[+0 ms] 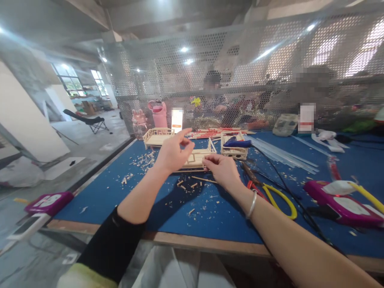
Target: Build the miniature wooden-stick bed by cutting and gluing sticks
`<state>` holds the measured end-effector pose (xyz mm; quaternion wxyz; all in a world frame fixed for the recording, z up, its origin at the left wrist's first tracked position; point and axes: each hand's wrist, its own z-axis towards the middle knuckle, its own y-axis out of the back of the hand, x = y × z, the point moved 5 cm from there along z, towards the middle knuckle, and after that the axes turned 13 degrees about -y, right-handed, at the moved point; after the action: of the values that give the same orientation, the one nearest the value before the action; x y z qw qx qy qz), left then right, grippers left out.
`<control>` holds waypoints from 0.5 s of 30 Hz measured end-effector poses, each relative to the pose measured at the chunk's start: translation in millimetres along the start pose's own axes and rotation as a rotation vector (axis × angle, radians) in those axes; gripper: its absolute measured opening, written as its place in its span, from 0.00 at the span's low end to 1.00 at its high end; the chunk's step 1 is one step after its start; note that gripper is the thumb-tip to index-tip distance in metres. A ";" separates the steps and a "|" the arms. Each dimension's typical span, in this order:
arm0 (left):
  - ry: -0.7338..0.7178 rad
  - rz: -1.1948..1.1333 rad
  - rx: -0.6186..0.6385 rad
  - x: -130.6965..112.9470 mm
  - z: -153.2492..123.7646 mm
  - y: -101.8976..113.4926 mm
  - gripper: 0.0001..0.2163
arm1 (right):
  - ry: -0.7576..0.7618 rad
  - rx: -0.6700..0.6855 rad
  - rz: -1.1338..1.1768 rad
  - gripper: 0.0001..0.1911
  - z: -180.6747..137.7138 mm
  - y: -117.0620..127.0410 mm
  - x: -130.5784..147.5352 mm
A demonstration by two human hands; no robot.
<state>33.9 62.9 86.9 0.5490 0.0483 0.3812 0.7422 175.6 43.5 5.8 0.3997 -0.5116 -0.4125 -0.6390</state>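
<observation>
A small model built of pale wooden sticks (196, 159), with a flat slatted base and a railing, sits on the blue table top. My right hand (225, 171) pinches at the model's near right corner, fingertips closed on it; whether a loose stick is also between them I cannot tell. At the model's left end, my left hand (174, 153) is raised with its index finger stretched out and its thumb apart, holding nothing that shows. It hides the model's left part. A thin loose stick (204, 180) lies just in front.
Behind stand two more stick models, one left (159, 139), one right (235, 151) with a blue-handled glue gun (238, 143) on it. Yellow-handled scissors (280, 202), pliers (250, 174), clear glue sticks (283, 154) and a purple device (342, 204) lie right. Wood scraps litter the table.
</observation>
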 end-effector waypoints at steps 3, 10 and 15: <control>0.007 -0.060 0.223 10.0 23.2 -11.4 0.27 | 0.075 -0.070 -0.140 0.07 2.4 -2.9 -0.7; 0.034 -0.147 0.376 21.2 24.4 -29.4 0.28 | 0.154 -0.162 -0.287 0.11 -5.3 -6.4 7.1; 0.018 -0.182 0.387 23.2 16.6 -33.3 0.31 | 0.169 -0.185 -0.331 0.10 -8.2 -6.0 9.5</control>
<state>58.9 94.8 69.9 0.5907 0.1120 0.5243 0.6030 165.9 37.0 13.3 0.2738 -0.4161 -0.3956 -0.7716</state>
